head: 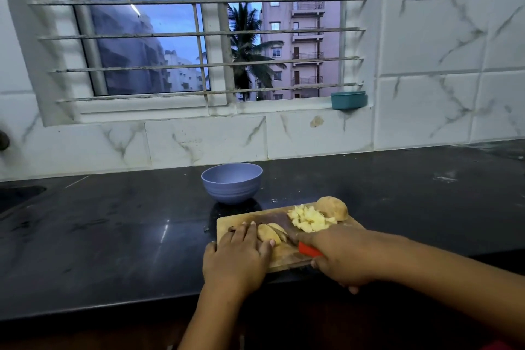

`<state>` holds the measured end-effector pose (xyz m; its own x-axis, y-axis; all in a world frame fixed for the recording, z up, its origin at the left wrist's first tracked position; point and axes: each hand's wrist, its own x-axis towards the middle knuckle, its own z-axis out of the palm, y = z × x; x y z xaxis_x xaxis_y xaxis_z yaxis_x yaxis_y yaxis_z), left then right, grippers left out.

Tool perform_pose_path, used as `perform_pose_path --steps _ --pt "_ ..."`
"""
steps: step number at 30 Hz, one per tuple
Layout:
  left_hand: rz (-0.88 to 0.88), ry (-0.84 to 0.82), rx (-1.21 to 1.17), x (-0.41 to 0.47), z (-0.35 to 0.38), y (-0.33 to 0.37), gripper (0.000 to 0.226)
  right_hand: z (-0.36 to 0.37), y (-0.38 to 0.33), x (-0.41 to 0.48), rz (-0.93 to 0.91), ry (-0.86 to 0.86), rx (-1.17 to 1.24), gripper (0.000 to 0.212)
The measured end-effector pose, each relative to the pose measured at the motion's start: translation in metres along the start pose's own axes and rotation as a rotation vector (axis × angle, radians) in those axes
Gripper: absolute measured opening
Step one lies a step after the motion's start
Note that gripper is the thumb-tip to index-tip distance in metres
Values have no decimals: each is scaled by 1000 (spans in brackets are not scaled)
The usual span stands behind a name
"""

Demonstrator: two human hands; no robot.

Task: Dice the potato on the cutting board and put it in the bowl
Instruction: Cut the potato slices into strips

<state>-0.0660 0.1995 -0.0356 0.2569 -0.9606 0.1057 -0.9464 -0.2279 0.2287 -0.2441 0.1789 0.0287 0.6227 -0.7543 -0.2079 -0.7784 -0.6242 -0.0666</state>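
A wooden cutting board [227, 221] lies on the black counter. My left hand [238, 256] holds a potato piece [268, 233] down on the board, its thumb curled against the piece's near end. My right hand [338, 256] grips a knife by its red handle [308, 250]; the blade [279, 221] lies blurred across the board just beyond the piece. A pile of diced potato [311, 219] sits at the board's far right, beside an uncut potato half [333, 207] with its skin on. A blue-grey bowl [232, 182] stands behind the board; its inside is hidden.
The dark counter [113, 236] stretches left and right of the board. A sink edge [17, 196] shows at far left. A teal container [349, 100] sits on the window sill. A marble-tiled wall [426, 111] backs the counter.
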Motion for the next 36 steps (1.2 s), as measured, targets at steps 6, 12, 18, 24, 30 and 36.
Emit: perform_pose_path --steps 6,12,18,24,30,36 --pt "-66 103 -10 -18 0 -5 57 7 4 -4 -163 109 16 61" --pt "-131 245 -271 -17 -5 -7 38 -6 11 9 -166 114 86 40" --pt "-156 250 -199 -12 -12 -2 34 6 14 12 -145 232 157 32" --pt "-148 317 -276 -9 -7 -4 32 21 1 -1 -139 451 74 32" --pt "-119 340 -259 -14 -2 -6 36 30 -4 5 -120 435 -66 49" --pt "-99 326 -270 -14 -4 -6 33 30 -7 9 -102 414 -127 56"
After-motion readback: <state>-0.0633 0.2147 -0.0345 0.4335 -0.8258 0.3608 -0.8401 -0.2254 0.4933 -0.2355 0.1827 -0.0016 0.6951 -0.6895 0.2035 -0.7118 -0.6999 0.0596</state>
